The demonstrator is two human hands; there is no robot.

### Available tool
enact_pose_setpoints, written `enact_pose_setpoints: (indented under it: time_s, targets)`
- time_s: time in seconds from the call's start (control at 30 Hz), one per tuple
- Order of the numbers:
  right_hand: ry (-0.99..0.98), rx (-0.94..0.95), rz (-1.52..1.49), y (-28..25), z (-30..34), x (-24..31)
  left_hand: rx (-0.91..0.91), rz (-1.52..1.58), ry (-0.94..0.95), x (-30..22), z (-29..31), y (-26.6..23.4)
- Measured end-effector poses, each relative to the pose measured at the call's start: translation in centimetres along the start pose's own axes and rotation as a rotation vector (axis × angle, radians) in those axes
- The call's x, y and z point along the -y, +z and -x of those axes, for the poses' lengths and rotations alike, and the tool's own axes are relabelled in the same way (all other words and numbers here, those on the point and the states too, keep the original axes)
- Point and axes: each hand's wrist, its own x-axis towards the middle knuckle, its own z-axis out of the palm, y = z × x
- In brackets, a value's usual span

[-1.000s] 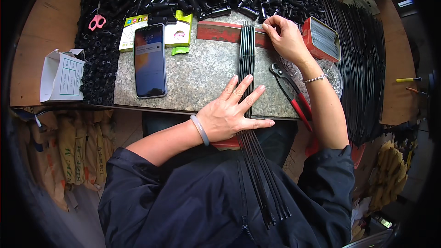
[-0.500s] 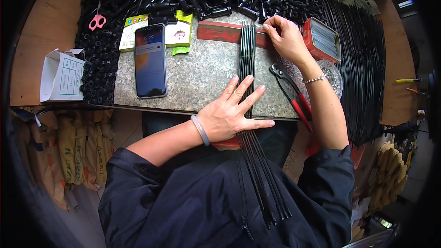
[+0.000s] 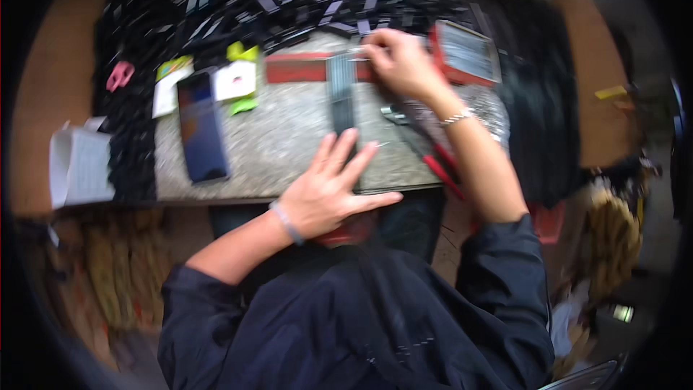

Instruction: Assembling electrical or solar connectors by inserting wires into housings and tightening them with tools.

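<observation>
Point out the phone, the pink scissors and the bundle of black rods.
phone (image 3: 201,127), head view, middle of its dark screen.
pink scissors (image 3: 120,75), head view, on the handle loops.
bundle of black rods (image 3: 341,94), head view, mid-length on the stone slab.

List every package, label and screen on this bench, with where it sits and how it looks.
Phone: left on the stone slab, flat, dark screen.
White box: far left edge.
Red box: by the right hand, pale top.
Yellow-green card and white card: above the phone.

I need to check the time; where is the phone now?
In the head view the phone lies flat on the left part of the stone slab, beside the white card, left of the left hand.
</observation>
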Motion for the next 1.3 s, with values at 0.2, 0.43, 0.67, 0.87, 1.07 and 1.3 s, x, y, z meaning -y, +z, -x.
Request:
enact_pose_setpoints:
  time_s: [0.2, 0.43, 0.67, 0.87, 1.07, 1.3]
  targets:
    - [-0.05, -0.041, -0.103, 1.7, -0.3, -0.4, 0.089, -0.041, -0.075, -1.5, -0.1, -0.2]
    - [0.003, -0.082, -0.074, 0.6, 0.3, -0.6, 0.069, 0.01, -0.058, -2.1, -1.2, -0.3]
    - [0.005, -0.102, -0.145, 0.9, 0.2, -1.1, 0.045, -0.007, -0.047, -2.0, -1.2, 0.0]
    - [0.014, -0.112, -0.132, 0.6, 0.1, -1.3, 0.05, -0.007, -0.024, -1.7, -1.4, 0.1]
    - [0.013, -0.008, -0.163, 0.4, 0.2, -0.5, 0.041, 0.024, -0.062, -1.8, -1.0, -0.2]
    - [-0.042, 0.042, -0.109, -0.3, 0.3, 0.0, 0.042, -0.024, -0.007, -0.7, -0.2, -0.4]
